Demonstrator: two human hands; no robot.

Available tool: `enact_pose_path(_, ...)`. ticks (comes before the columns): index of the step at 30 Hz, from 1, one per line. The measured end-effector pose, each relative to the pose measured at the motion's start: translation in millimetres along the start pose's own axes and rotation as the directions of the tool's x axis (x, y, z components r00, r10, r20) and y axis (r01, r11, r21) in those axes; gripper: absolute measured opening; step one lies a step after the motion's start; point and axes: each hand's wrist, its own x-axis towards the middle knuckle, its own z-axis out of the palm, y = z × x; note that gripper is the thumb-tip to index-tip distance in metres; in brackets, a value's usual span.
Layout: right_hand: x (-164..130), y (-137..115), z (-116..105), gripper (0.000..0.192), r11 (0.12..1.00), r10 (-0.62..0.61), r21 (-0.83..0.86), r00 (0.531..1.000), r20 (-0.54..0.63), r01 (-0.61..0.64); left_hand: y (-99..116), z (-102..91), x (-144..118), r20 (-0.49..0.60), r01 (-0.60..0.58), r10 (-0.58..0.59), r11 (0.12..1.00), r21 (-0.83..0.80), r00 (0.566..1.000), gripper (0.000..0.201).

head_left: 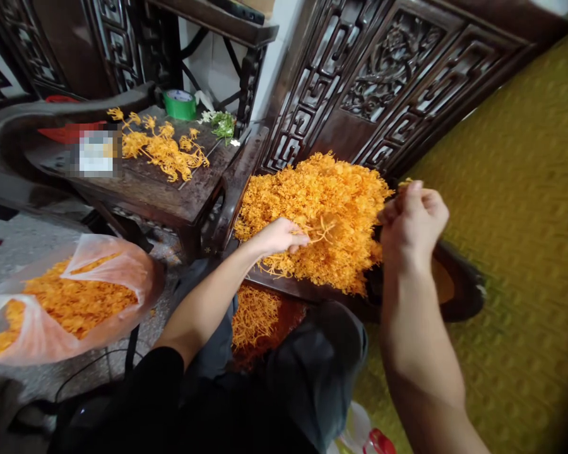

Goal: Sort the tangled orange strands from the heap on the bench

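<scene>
The left hand pinches a few orange strands at the near edge of the big orange heap, which fills the dark tray to its rim. The right hand is closed in a fist above the heap's right side — apparently on strands (blurred). One plastic bag sits well apart, left; one green tape roll on the small table.

pixelated patch on the side table, plastic bag cut off at left edge, right hand motion-blurred
</scene>
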Motion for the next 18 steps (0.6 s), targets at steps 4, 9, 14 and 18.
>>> enact_pose_path(4,-12.1,-3.3,-1.2,0.049,0.999,0.023,0.033,0.999,-0.047,-0.021,-10.5,2.3,6.3,0.038,-0.043,0.039,0.994,0.097,0.999,0.033)
enact_pose_path(9,-31.4,-12.0,-0.8,0.048,0.992,-0.106,-0.073,0.994,-0.018,0.105,-4.8,8.5,4.9,0.067,-0.04,0.03,0.988,0.15,0.997,0.025)
enact_pose_path(14,-33.0,-19.0,6.7,0.039,0.898,-0.244,-0.296,0.928,0.28,0.326,7.7,8.6,-1.0,0.04,0.053,-0.066,0.965,0.256,0.997,0.024)
enact_pose_path(18,-31.1,-20.4,13.4,0.041,0.888,-0.187,-0.379,0.957,0.221,0.261,9.9,15.2,-1.4,0.017,0.032,-0.043,0.9,0.435,0.999,0.028)
